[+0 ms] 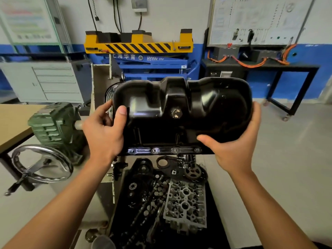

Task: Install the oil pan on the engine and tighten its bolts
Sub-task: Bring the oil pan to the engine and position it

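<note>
Over the engine (186,161), the oil pan (179,105) is held sump-up, left hand (104,133) and right hand (233,146) gripping its ends with curled fingers (122,113) (whether its flange (161,150) touches is hidden); seating looks underway, bolting likely all ahead.

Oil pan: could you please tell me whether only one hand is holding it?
No, the left hand holds one end of the oil pan and the right hand holds the other.

oil pan (181,112) — left hand (105,133), right hand (233,148) gripping
</note>
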Motion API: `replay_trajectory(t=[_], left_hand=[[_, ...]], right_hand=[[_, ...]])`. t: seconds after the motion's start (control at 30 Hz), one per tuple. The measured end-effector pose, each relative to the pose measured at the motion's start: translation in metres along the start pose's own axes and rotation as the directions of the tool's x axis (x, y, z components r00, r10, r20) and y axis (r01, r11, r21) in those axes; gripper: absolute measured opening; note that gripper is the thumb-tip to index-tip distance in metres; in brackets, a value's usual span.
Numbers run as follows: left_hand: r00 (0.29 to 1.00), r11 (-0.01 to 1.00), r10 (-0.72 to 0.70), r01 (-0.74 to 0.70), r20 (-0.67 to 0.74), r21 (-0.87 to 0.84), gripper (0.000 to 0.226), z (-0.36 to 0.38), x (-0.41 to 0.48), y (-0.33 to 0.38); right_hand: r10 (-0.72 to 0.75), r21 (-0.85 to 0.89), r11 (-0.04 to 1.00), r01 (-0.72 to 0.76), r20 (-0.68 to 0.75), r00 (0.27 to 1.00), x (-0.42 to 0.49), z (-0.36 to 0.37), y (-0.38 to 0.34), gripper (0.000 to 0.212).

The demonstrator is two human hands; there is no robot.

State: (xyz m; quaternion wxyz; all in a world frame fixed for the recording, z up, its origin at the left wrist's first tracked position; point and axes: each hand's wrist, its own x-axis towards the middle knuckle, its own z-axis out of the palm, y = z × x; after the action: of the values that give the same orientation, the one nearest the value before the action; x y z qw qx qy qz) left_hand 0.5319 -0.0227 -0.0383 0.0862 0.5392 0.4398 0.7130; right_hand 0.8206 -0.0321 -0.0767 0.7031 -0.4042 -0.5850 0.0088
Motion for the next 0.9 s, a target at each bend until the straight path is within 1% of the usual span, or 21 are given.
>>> replay_trajectory(t=[0.07, 0.1, 0.17, 0.23, 0.27, 0.3, 0.33, 0.37, 0.43, 0.47, 0.5, 0.53, 0.6, 0.63, 0.7, 0.77, 0.8, 0.9], left_hand=[[1.000, 1.000, -0.010, 0.010, -0.017, 0.020, 0.074, 0.001, 0.000, -0.001], [1.000, 1.000, -0.013, 0.013, -0.023, 0.024, 0.073, 0.002, -0.001, -0.001], [0.999, 1.000, -0.019, 0.019, -0.035, 0.014, 0.073, 0.002, -0.001, -0.001], [0.999, 1.000, -0.021, 0.022, -0.042, 0.016, 0.073, 0.003, 0.000, 0.000], [0.999, 1.000, -0.023, 0.024, -0.040, 0.020, 0.072, 0.004, 0.002, 0.000], [0.999, 0.999, -0.026, 0.027, -0.039, 0.020, 0.072, 0.005, 0.003, 0.001], [0.999, 0.999, -0.025, 0.026, -0.041, 0.021, 0.071, 0.005, 0.004, 0.000], [0.999, 0.999, -0.021, 0.022, -0.044, 0.024, 0.071, 0.005, 0.004, 0.000], [0.999, 0.999, -0.009, 0.011, -0.048, 0.036, 0.069, 0.005, 0.004, -0.002], [0.999, 0.999, -0.006, 0.007, -0.048, 0.039, 0.068, 0.005, 0.003, -0.003], [0.999, 0.999, -0.005, 0.007, -0.048, 0.038, 0.066, 0.006, 0.003, -0.003], [0.999, 0.999, -0.005, 0.007, -0.050, 0.036, 0.065, 0.006, 0.004, -0.003], [0.999, 0.999, -0.002, 0.004, -0.048, 0.038, 0.065, 0.007, 0.004, -0.004], [0.999, 0.999, -0.001, 0.003, -0.048, 0.037, 0.065, 0.007, 0.004, -0.004], [0.999, 0.999, 0.002, -0.001, -0.048, 0.033, 0.065, 0.006, 0.004, -0.006], [0.999, 0.999, 0.008, -0.005, -0.051, 0.044, 0.064, 0.007, 0.004, -0.007], [0.999, 0.999, 0.005, -0.003, -0.053, 0.048, 0.064, 0.007, 0.003, -0.007], [0.998, 0.998, -0.010, 0.014, -0.060, 0.059, 0.064, 0.007, 0.003, -0.006]], right_hand=[[-0.084, -0.078, 0.994, 0.079, -0.052, 0.995, -0.006, 0.004, 0.003, 0.118], [-0.152, -0.131, 0.982, 0.140, -0.090, 0.984, -0.010, 0.007, 0.003, 0.112], [-0.321, -0.255, 0.926, 0.278, -0.149, 0.935, -0.017, 0.012, 0.004, 0.089], [-0.461, -0.357, 0.847, 0.394, -0.126, 0.878, -0.019, 0.015, 0.004, 0.065], [-0.493, -0.382, 0.820, 0.426, -0.093, 0.865, -0.019, 0.016, 0.000, 0.055], [-0.497, -0.399, 0.806, 0.438, -0.055, 0.866, -0.019, 0.018, -0.006, 0.049], [-0.478, -0.420, 0.800, 0.429, -0.012, 0.878, -0.017, 0.020, -0.015, 0.048], [-0.429, -0.456, 0.796, 0.398, 0.038, 0.902, -0.015, 0.022, -0.025, 0.054], [-0.262, -0.568, 0.766, 0.301, 0.151, 0.953, -0.008, 0.026, -0.047, 0.082], [-0.187, -0.629, 0.724, 0.283, 0.216, 0.958, -0.002, 0.027, -0.058, 0.098], [-0.142, -0.683, 0.663, 0.306, 0.287, 0.947, 0.007, 0.028, -0.069, 0.111], [-0.115, -0.719, 0.594, 0.362, 0.370, 0.922, 0.019, 0.029, -0.079, 0.121], [-0.067, -0.722, 0.470, 0.508, 0.544, 0.836, 0.047, 0.035, -0.096, 0.137], [-0.044, -0.695, 0.435, 0.572, 0.618, 0.785, 0.060, 0.038, -0.102, 0.143], [-0.011, -0.633, 0.395, 0.665, 0.721, 0.693, 0.080, 0.042, -0.109, 0.149], [-0.004, -0.580, 0.367, 0.727, 0.781, 0.625, 0.089, 0.043, -0.111, 0.150], [-0.009, -0.563, 0.355, 0.746, 0.796, 0.605, 0.091, 0.043, -0.111, 0.149], [-0.025, -0.545, 0.344, 0.765, 0.809, 0.587, 0.092, 0.041, -0.111, 0.145]])
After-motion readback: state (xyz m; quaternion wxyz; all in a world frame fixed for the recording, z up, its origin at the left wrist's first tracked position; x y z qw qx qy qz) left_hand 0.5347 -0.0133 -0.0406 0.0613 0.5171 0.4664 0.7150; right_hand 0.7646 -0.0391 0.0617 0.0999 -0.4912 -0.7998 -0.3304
